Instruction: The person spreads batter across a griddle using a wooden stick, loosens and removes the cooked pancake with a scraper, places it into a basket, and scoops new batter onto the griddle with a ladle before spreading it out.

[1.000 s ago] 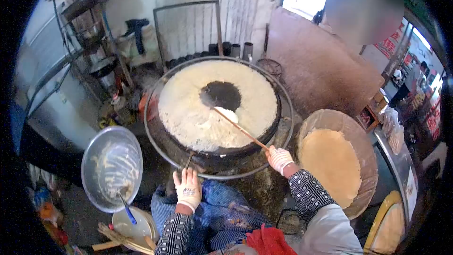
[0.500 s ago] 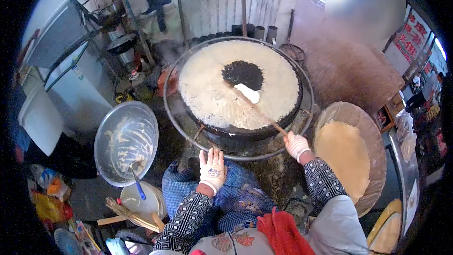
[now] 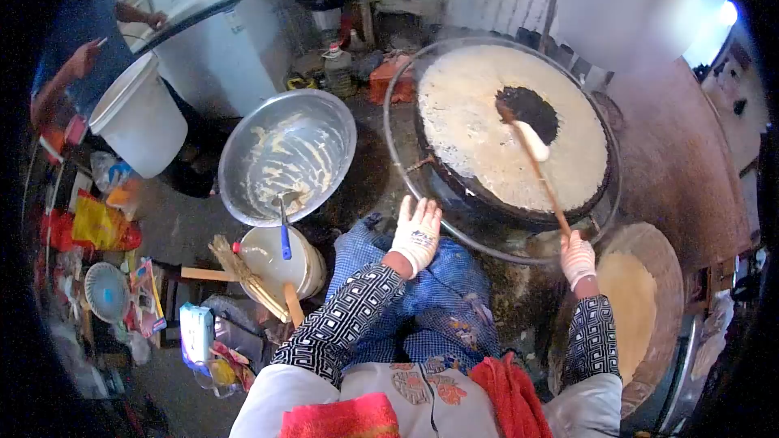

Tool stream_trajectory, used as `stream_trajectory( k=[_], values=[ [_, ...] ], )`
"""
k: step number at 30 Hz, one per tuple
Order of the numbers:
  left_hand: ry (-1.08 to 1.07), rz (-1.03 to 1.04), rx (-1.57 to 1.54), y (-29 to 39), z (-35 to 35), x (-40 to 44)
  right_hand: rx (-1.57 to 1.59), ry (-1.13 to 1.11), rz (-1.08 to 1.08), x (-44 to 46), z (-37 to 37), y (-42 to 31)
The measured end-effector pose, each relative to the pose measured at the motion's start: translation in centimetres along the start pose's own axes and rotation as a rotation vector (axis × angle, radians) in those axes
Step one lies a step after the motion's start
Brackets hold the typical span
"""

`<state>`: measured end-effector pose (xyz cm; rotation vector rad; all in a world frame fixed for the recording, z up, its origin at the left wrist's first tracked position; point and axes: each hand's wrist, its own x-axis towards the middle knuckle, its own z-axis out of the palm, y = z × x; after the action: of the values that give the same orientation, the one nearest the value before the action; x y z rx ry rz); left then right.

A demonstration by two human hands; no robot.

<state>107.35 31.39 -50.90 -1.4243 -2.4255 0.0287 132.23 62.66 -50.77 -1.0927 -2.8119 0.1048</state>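
Round the handle of a wooden stick [image 3: 542,174] my gloved right hand [image 3: 578,259] is closed, at the front right of the big round griddle. The stick's far end reaches the dark bare middle, beside a white lump [image 3: 531,142]. Pale batter [image 3: 471,118] covers the griddle around that dark patch. My gloved left hand [image 3: 417,234] is spread flat, palm down, near the metal ring [image 3: 479,247] around the griddle, above the blue checked cloth on my lap.
Left of the griddle are a metal basin [image 3: 280,154] with batter smears and a white bucket [image 3: 280,255]. A lined basket [image 3: 669,316] holds thin round sheets at right. Another person's hand [image 3: 81,61] shows at upper left, near a white tub [image 3: 144,118].
The view has swung left, so the griddle now appears further right and another person has come into view. The stick has swung across the batter, its far end now at the dark middle's left side.
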Motion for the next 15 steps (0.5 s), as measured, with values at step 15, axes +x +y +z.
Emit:
stream_trajectory(
  k=[15],
  values=[
    [-0.05, -0.155, 0.114, -2.8, 0.5, 0.4, 0.008, 0.064, 0.118, -0.7, 3.4, 2.2]
  ],
)
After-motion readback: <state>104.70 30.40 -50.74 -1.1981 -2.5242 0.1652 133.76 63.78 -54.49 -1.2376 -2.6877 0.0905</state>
